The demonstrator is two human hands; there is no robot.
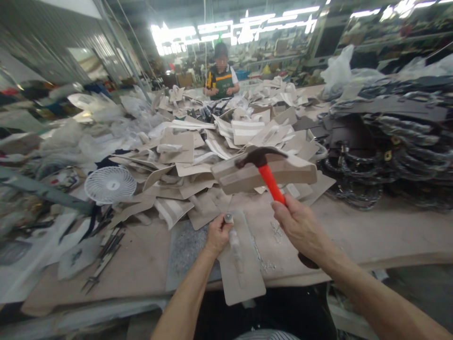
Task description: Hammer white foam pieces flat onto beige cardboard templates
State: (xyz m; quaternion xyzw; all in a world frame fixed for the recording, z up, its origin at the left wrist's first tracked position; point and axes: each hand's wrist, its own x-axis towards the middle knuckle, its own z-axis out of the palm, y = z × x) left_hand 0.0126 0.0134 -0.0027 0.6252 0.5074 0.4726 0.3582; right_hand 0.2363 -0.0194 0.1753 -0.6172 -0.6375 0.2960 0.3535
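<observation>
My right hand (297, 224) is wrapped round the handle of a claw hammer (271, 182) with a dark head and an orange-red shaft, raised above the table. My left hand (217, 233) is closed round a short upright tool with a round metal top (229, 217), which looks like a punch; its lower end is hidden. Under that hand lies a beige panel (244, 283) with a plastic-wrapped strip along it, its near end jutting past the table edge. A scuffed grey slab (187, 245) rests partly beneath the panel. Small shiny metal bits (271, 265) are scattered to its right.
Beige panels (184, 146) are heaped across the table's middle. A white fan (110, 185) and long metal tools (104, 257) are at left. Dark bags with wrapped handles (368, 156) are stacked at right. A person (222, 78) is at the far side.
</observation>
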